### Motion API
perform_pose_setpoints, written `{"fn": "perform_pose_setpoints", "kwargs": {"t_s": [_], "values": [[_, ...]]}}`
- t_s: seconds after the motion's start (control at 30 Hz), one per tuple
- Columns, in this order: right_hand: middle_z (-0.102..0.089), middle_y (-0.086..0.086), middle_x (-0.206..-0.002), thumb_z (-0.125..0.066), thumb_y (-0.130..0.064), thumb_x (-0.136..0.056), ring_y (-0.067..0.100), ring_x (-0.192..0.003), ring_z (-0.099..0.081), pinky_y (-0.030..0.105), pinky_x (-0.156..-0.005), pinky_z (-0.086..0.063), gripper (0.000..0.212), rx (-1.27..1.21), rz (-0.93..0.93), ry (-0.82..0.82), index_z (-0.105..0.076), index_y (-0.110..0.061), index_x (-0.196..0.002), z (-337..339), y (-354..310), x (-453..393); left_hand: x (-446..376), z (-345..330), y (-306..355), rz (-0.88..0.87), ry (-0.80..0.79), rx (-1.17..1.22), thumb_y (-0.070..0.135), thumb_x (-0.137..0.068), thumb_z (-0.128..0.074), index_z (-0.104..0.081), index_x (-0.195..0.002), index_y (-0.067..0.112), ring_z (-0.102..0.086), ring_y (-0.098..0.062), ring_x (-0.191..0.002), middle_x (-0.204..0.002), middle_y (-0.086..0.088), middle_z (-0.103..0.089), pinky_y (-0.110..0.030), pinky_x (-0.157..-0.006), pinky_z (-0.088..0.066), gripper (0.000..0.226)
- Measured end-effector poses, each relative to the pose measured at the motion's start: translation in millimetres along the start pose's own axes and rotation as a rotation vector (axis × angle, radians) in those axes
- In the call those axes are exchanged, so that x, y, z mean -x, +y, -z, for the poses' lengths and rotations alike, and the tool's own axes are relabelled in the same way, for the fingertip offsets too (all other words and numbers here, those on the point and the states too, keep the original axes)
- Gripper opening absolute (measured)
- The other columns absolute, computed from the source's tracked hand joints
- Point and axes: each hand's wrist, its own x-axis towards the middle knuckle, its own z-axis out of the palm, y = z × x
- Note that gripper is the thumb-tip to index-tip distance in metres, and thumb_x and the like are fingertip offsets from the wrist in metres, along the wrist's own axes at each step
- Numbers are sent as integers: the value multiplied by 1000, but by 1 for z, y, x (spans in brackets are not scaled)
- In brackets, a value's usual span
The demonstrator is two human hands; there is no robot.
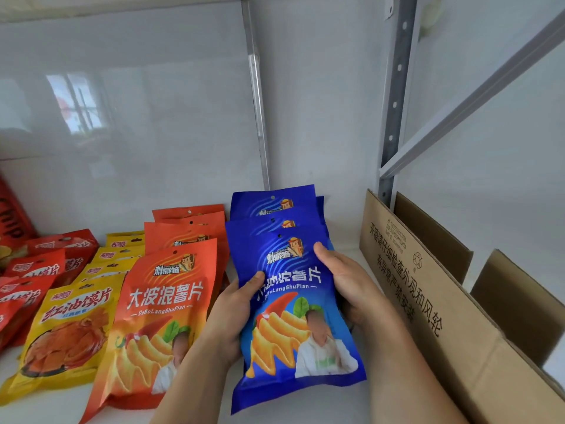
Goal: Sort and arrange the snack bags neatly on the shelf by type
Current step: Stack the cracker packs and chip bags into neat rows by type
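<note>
A blue chip bag (pixel 293 341) lies at the front of a row of blue bags (pixel 275 206) on the white shelf (pixel 345 249). My left hand (pixel 235 304) grips its left edge, thumb on the front. My right hand (pixel 345 280) grips its right edge, thumb on top near the logo. To the left stand rows of orange chip bags (pixel 159 316), yellow bags (pixel 73 328) and red bags (pixel 33 270), each overlapping front to back.
An open cardboard box (pixel 434 304) with printed text stands right of the blue row, close to my right forearm. A grey metal shelf post (pixel 394 102) rises behind it. A red chip packet (pixel 12 215) leans at the far left. A glossy white panel backs the shelf.
</note>
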Motion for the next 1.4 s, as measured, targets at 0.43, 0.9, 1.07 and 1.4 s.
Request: {"fn": "perform_pose_setpoints", "kwargs": {"t_s": [0.43,0.9,1.07,1.4], "values": [[-69,7,-115,-53,-53,-96,25,-100,-68,50,-90,-56,43,329,39,437,-61,-18,-119,5,-14,-40,-23,5,-7,-6,27,-81,35,-99,-60,-63,-113,13,-76,-33,-91,-97,-11,-78,-56,-95,-55,26],[-77,9,-93,-55,-38,-99,29,-86,-74,46,-88,-57,25,210,-60,296,-65,-15,-103,20,-19,-32,-16,-6,-5,-61,11,-157,31,-99,-58,-62,-113,11,-77,-23,-82,-91,-6,-79,-38,-73,-59,25],[-77,10,-90,-59,-39,-96,33,-88,-75,54,-92,-54,27,118,-101,223,-66,-14,-105,14,-19,-17,-13,-10,0,-46,-11,-152,33,-98,-60,-62,-117,7,-76,-31,-91,-100,-11,-78,-50,-89,-58,32],[-76,14,-100,-54,-41,-97,38,-98,-72,56,-98,-50,38,-9,-65,157,-67,-9,-111,5,-18,-6,-14,-5,2,-65,17,-114,31,-98,-60,-63,-118,5,-73,-36,-98,-105,-15,-77,-60,-99,-51,33]]}}
